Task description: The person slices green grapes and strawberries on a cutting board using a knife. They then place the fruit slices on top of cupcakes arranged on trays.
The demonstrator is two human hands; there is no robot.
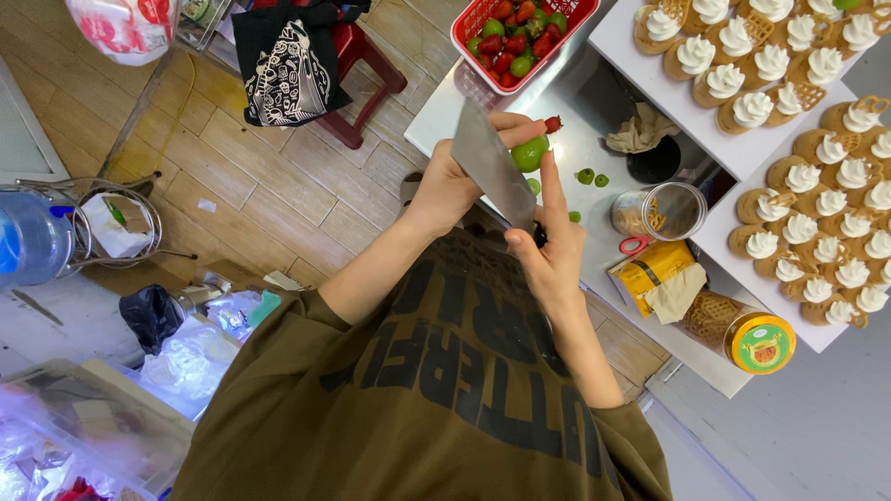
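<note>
Nearest the camera, an olive shirt (445, 408) with dark lettering is seen, and both bare forearms are stretched away from it over a steel counter (585, 139). The right hand (549, 255) is closed around the handle of a broad cleaver (492, 172), with the forefinger held out straight along the blade's right side, its tip close to the fruit. Left of it and a little farther off, the left hand (452, 184) is partly hidden behind the blade; a small round green fruit (529, 153) is pinched between its thumb and fingertips, just at the blade's right edge and above the counter. A bit of red strawberry (553, 123) is seen right beside those fingertips; whether it is held cannot be told. Small green cut pieces (592, 176) are scattered on the counter just to the right. Further right, an open clear jar (670, 211), a yellow packet (654, 264) and a yellow-lidded jar (754, 341) are placed near white trays (650, 46) laden with cream-topped waffle pastries. At the far edge, a red basket (473, 23) of strawberries and green fruit is set. On the far left, a black printed bag (288, 65) is hung over a red stool (367, 56).
</note>
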